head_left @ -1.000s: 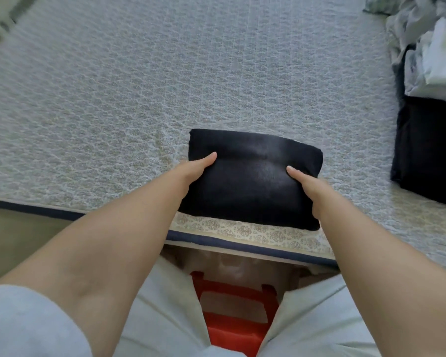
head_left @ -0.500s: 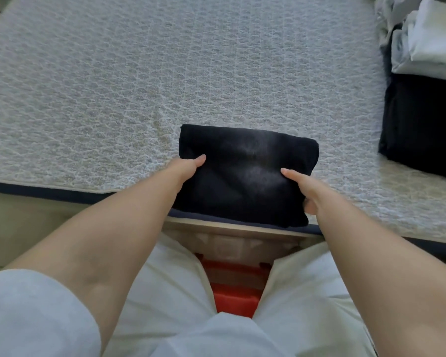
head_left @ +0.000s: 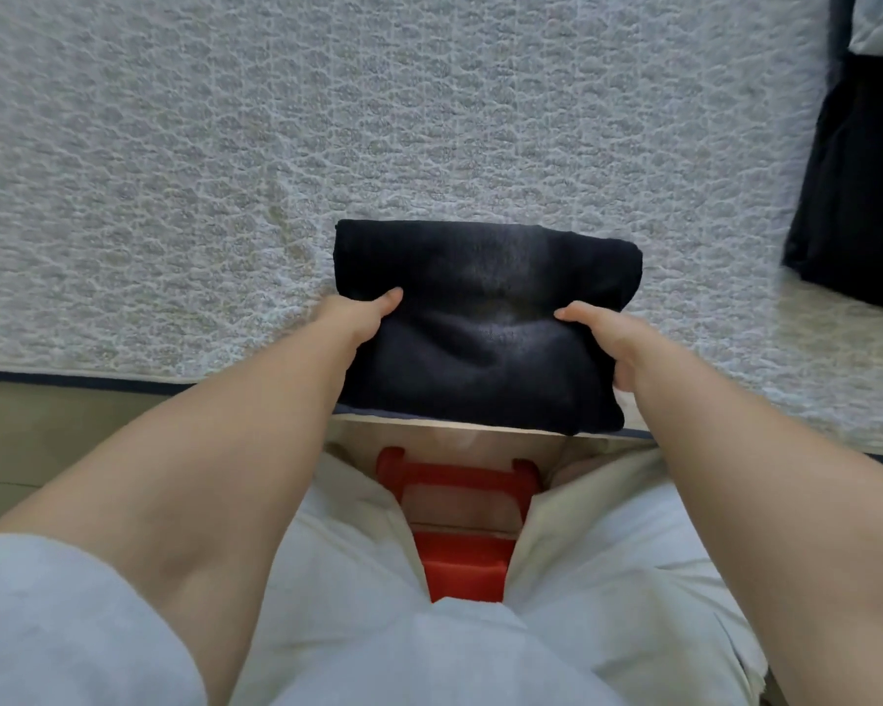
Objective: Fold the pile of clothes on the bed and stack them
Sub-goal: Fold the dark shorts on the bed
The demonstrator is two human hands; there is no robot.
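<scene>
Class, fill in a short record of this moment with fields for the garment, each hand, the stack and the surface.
garment: black folded cloth, lying at the near edge of the bed
left hand: grip on the cloth's left side, thumb on top
right hand: grip on the cloth's right side, thumb on top
stack: dark clothes at far right, apart from the cloth
surface: bed, textured pale cover

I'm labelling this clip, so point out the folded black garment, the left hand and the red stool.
folded black garment (head_left: 485,277), head view, upper middle
left hand (head_left: 360,313), head view, back of hand
red stool (head_left: 462,565), head view, seat
</scene>
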